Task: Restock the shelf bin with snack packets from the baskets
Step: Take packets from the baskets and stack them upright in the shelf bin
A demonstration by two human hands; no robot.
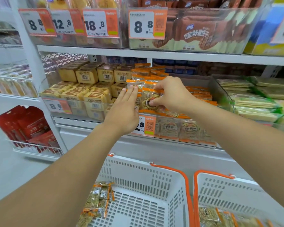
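An orange-edged snack packet [152, 97] was pinched upright by the right hand [170, 97] over the clear shelf bin [202, 141], steadied by the flat, straight-fingered left hand [124, 112], white baskets [147, 182] below.

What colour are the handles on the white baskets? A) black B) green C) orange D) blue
C: the two white baskets below the shelf bin each have an orange handle along the rim.
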